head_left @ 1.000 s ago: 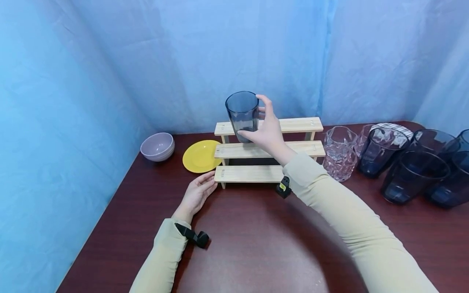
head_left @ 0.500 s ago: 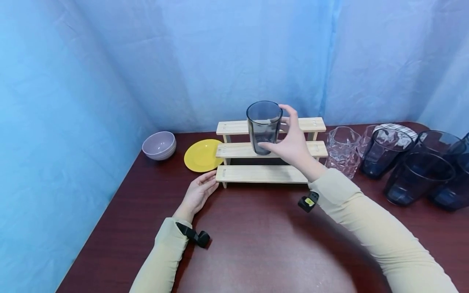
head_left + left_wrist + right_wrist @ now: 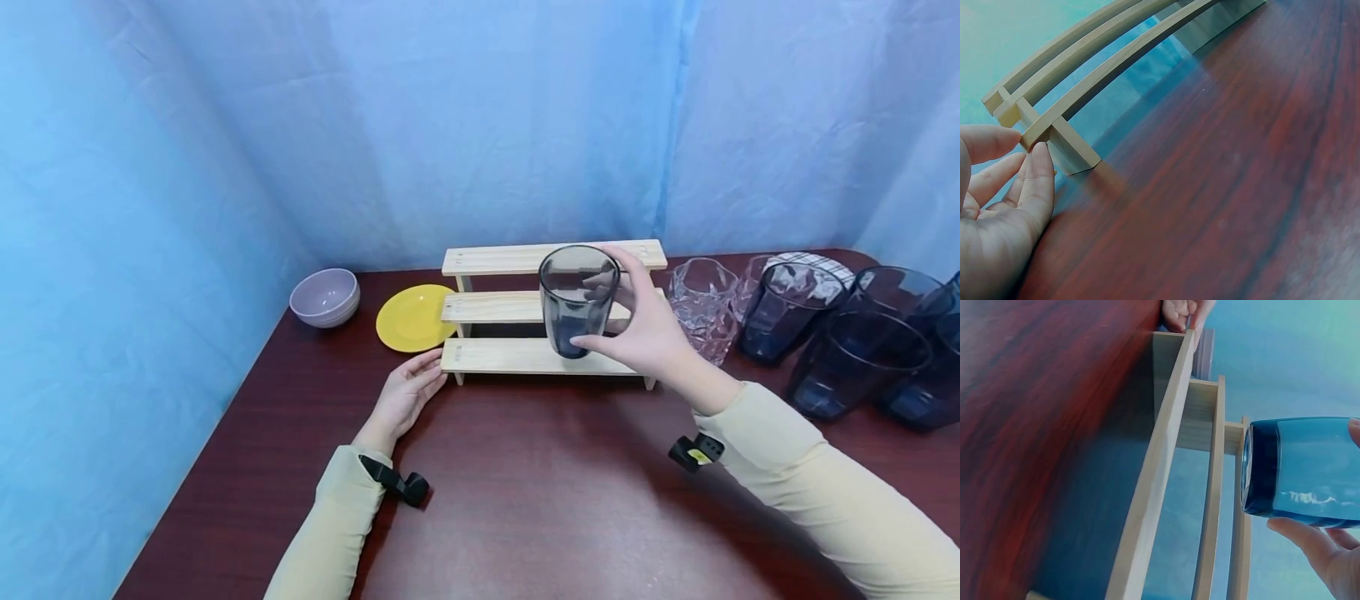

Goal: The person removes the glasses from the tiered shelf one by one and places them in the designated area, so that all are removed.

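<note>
My right hand [image 3: 648, 325] grips a dark tinted drinking glass [image 3: 573, 308] by its side, the mouth facing up. The glass is in front of a three-step wooden rack [image 3: 495, 357]. In the right wrist view the base of the glass [image 3: 1304, 469] stands off from the rack's boards [image 3: 1210, 506]. At the left end of the rack's lowest step, my left hand [image 3: 405, 396] pinches the board's corner. The left wrist view shows thumb and fingers [image 3: 1038, 169] against that corner of the rack [image 3: 1122, 65].
A yellow plate [image 3: 412, 321] and a lilac bowl [image 3: 325, 298] lie left of the rack. Clear glasses [image 3: 705, 304], several dark glasses [image 3: 858, 362] and a checked white plate [image 3: 813, 265] stand at the right. Blue curtains [image 3: 480, 108] close off the back and left.
My right hand has carried the dark glass from the rack's upper steps to the right, down and toward me. The left hand keeps its hold on the rack corner.
</note>
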Action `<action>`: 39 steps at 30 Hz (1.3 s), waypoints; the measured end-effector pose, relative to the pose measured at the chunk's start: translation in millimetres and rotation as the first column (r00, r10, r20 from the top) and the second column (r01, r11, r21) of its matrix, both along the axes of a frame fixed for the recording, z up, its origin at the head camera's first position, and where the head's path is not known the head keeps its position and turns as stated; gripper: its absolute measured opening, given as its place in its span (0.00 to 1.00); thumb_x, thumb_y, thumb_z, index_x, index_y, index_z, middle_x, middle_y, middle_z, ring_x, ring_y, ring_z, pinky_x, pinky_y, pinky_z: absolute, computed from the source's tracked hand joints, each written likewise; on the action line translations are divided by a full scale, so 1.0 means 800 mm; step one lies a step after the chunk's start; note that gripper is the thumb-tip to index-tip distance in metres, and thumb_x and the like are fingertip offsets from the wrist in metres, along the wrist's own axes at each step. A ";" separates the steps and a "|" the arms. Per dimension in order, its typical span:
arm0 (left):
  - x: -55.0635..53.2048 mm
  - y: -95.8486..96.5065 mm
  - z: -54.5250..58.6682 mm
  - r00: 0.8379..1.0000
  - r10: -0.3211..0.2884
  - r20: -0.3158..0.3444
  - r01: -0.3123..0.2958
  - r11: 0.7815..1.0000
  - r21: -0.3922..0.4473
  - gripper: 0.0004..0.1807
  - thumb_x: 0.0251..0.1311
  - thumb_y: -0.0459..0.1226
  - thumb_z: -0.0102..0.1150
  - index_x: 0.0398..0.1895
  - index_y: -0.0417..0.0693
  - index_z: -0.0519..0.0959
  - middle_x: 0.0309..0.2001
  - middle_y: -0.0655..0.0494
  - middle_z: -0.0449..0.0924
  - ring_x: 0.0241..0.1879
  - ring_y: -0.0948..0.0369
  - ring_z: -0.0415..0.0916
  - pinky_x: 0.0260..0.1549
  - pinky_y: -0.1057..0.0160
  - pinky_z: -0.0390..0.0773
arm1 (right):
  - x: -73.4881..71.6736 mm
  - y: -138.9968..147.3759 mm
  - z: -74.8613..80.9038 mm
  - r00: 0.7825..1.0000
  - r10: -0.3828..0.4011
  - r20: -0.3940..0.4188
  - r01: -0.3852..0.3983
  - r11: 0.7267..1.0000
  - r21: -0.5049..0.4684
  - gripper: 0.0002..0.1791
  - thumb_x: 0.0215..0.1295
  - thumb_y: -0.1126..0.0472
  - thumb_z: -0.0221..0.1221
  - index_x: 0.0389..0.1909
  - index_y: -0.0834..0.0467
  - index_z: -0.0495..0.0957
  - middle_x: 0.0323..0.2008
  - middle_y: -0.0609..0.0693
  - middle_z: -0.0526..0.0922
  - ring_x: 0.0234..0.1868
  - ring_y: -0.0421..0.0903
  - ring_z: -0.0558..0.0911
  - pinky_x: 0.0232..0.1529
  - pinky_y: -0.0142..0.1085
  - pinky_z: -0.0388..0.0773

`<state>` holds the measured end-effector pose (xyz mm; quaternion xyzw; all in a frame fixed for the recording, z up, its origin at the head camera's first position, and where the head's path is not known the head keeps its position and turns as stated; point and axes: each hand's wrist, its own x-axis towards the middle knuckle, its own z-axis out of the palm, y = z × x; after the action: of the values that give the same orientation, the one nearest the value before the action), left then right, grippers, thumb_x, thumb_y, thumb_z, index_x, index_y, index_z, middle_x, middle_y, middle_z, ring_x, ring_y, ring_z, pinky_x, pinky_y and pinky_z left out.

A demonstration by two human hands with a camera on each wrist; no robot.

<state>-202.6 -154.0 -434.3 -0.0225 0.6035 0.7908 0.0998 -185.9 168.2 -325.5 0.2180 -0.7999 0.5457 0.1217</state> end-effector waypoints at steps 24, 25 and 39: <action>0.005 0.002 0.001 1.000 0.015 0.013 -0.015 1.000 -0.010 0.24 0.67 0.24 0.43 0.66 0.30 0.61 0.47 0.56 0.75 0.41 0.70 0.77 0.45 0.72 0.78 | 0.068 0.111 -0.030 0.989 -0.142 -0.034 0.145 0.931 0.334 0.60 0.34 0.67 0.77 0.70 0.49 0.54 0.48 0.65 0.80 0.40 0.18 0.74 0.34 0.16 0.70; 0.005 0.001 0.001 1.000 0.014 0.010 -0.013 1.000 -0.014 0.24 0.67 0.24 0.43 0.66 0.30 0.61 0.47 0.56 0.75 0.41 0.71 0.77 0.45 0.72 0.78 | 0.069 0.116 -0.031 0.991 -0.136 -0.012 0.133 0.935 0.329 0.60 0.35 0.67 0.77 0.71 0.50 0.53 0.48 0.67 0.79 0.38 0.20 0.76 0.33 0.17 0.72; 0.006 0.002 0.003 1.000 0.018 0.016 -0.018 1.000 -0.015 0.24 0.67 0.24 0.43 0.66 0.30 0.61 0.47 0.56 0.75 0.41 0.70 0.77 0.45 0.72 0.78 | 0.082 0.153 -0.043 0.982 -0.147 0.117 0.103 0.942 0.320 0.61 0.38 0.71 0.74 0.72 0.54 0.47 0.50 0.78 0.73 0.34 0.22 0.77 0.24 0.26 0.79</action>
<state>-197.9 -152.2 -431.7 -0.0350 0.6082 0.7870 0.0973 -120.1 290.9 -360.3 0.1447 -0.8949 0.4173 0.0642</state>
